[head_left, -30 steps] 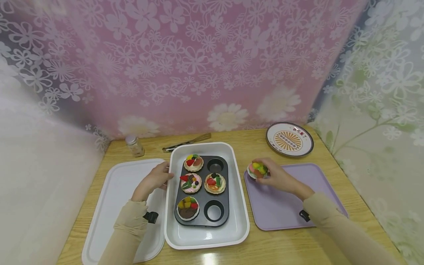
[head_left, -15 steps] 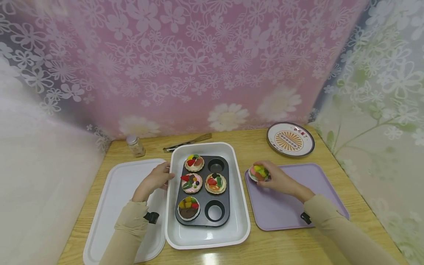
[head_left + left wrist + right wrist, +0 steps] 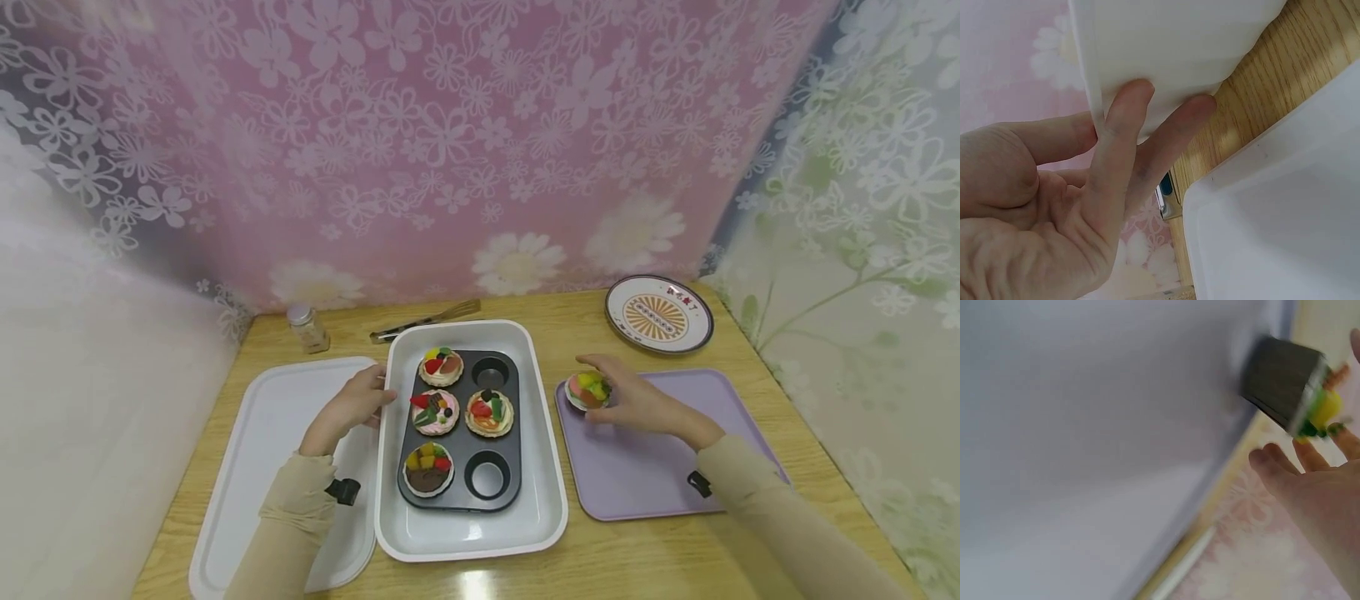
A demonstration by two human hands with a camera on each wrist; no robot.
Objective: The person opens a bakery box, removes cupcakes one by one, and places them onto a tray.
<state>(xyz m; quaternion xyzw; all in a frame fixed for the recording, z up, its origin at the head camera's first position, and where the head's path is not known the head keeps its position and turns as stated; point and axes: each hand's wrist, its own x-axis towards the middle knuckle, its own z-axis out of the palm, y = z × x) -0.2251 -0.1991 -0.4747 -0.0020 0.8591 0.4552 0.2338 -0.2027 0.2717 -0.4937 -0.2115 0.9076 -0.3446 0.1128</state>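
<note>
My left hand [image 3: 359, 402] is at the left side of a deep white baking pan [image 3: 386, 508]; its straight fingers [image 3: 1113, 156] touch the pan's outer wall [image 3: 1166, 44]. Inside the pan is a dark muffin tin [image 3: 457, 433] holding several fruit tarts, among them a strawberry-topped one [image 3: 489, 412] and a chocolate one [image 3: 427, 471]. My right hand [image 3: 637, 400] is beside another fruit tart [image 3: 587, 390], thumb and fingers spread apart around it. That tart stands at the upper left corner of a purple tray [image 3: 637, 475]; the right wrist view shows its dark cup [image 3: 1282, 381].
A white tray [image 3: 232, 492] lies under my left forearm. Behind the pan are tongs [image 3: 386, 335], a whisk [image 3: 457, 310] and a small glass jar [image 3: 309, 332]. A patterned plate [image 3: 660, 315] is at the back right, near the floral curtain [image 3: 517, 125].
The fingers of my right hand have spread and let go of the fruit tart, which stands on the purple tray. My left hand stays at the pan's side.
</note>
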